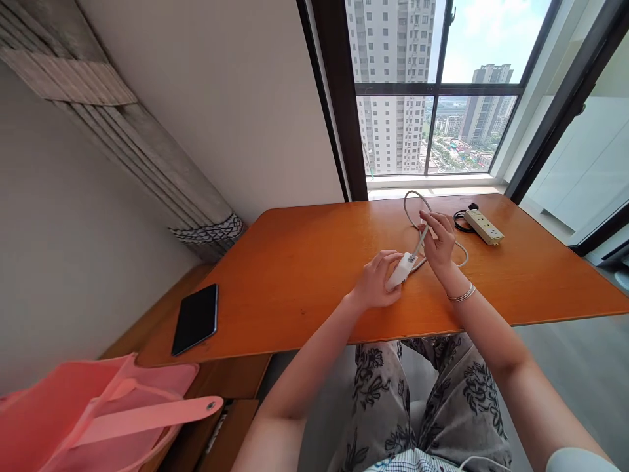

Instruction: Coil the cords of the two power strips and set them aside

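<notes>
My left hand point(377, 280) is closed around a white power strip point(401, 271) just above the table, its cord end tilted up and away from me. The strip's face is partly hidden by my fingers, and no sockets show. Out of that end runs a white cord point(419, 241), pinched between the fingers of my right hand point(439, 237). The rest of the cord makes loose loops on the wooden table behind and beside both hands. Beyond my right hand lies a beige power strip point(484, 227) with a coiled black cord point(462, 221).
The orange-brown wooden table point(295, 275) reaches to the window sill. A dark tablet point(195, 318) lies at its left end. A pink container point(98, 413) with a strap stands at the lower left. A curtain point(147, 151) hangs at the left wall.
</notes>
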Demonstrator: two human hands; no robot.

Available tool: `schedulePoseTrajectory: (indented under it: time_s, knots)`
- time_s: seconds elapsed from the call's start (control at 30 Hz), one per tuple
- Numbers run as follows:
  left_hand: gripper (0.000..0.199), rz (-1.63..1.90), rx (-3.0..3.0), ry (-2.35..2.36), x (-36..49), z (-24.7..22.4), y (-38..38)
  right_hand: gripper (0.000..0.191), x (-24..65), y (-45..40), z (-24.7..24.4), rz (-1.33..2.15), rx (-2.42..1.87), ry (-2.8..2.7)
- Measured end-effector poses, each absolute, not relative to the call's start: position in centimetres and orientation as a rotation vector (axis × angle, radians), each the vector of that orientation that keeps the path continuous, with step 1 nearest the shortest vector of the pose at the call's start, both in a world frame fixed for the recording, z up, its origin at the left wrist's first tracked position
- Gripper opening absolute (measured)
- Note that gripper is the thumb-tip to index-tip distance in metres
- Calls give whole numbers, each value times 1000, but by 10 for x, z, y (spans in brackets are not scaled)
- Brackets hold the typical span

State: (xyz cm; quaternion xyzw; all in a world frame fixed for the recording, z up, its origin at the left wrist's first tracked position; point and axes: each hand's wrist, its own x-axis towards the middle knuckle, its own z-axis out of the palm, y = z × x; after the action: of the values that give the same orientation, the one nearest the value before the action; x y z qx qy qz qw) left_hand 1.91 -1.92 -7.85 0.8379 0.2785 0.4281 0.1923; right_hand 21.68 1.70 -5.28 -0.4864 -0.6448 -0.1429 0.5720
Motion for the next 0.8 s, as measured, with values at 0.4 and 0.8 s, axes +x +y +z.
schedulePoseTrajectory:
  time_s: [0.4,0.8]
  knots:
    - [44,813,1412,427,24,-10,-61,24,190,-33,-4,-209,-917,-1900]
    - [28,1525,1235,71,-36,32,-131,25,239,-55,-44,457,-1205,-1979]
